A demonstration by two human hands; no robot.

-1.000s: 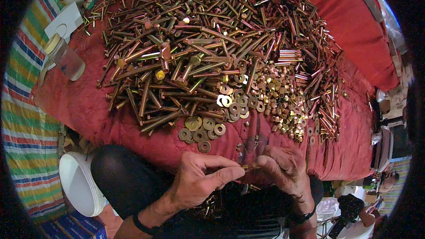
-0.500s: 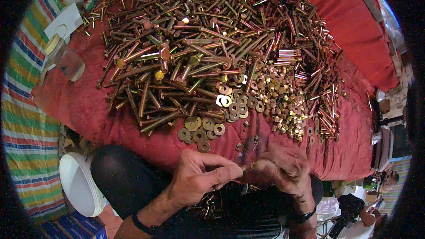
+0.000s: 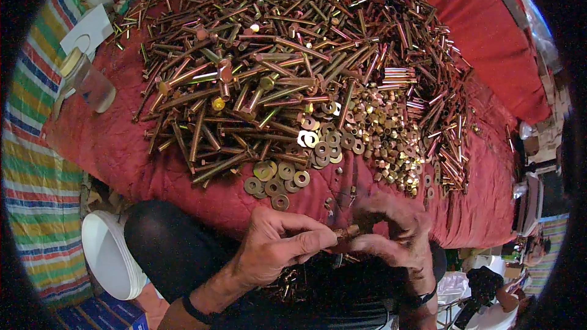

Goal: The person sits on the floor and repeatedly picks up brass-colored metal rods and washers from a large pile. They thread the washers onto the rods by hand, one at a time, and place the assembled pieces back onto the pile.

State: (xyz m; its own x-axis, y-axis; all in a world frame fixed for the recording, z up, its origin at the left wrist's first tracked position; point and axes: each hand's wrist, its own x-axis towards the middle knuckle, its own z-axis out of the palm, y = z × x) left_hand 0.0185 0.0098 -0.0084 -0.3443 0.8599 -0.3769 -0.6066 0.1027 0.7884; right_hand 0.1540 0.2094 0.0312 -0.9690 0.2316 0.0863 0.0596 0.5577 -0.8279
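Along the left edge runs a striped sheet (image 3: 43,195) in green, yellow, red, white and blue. At the far left, a white card (image 3: 88,33) leans beside a clear jar (image 3: 96,90) with a yellowish lid, the jar tilted on the edge of a red quilted cloth (image 3: 122,156). At the near left stands a white tub (image 3: 107,256), and just right of it is the person's leg (image 3: 165,238) in dark clothing.

A broad heap of brass-toned bolts (image 3: 244,79) covers the middle and far part of the cloth, pointing every way. Near the middle, the left hand (image 3: 275,245), with a dark band (image 3: 197,313) at the wrist, pinches a small brass-toned metal piece (image 3: 348,231) between thumb and fingers; the piece sticks out to the right, above the lap, its exact form hard to make out. Beyond this hand, flat washers (image 3: 285,171) lie loosely overlapped at the heap's near side.

To the right, the right hand (image 3: 400,232) is blurred, its thumb and fingers parted wide around the piece's free end; whether they touch it, I cannot tell. Farther off lie small nuts (image 3: 388,125), piled against the washers. Slim rods (image 3: 452,162) flank the nuts on the right, and a smooth red cloth (image 3: 455,21) spans the far right.
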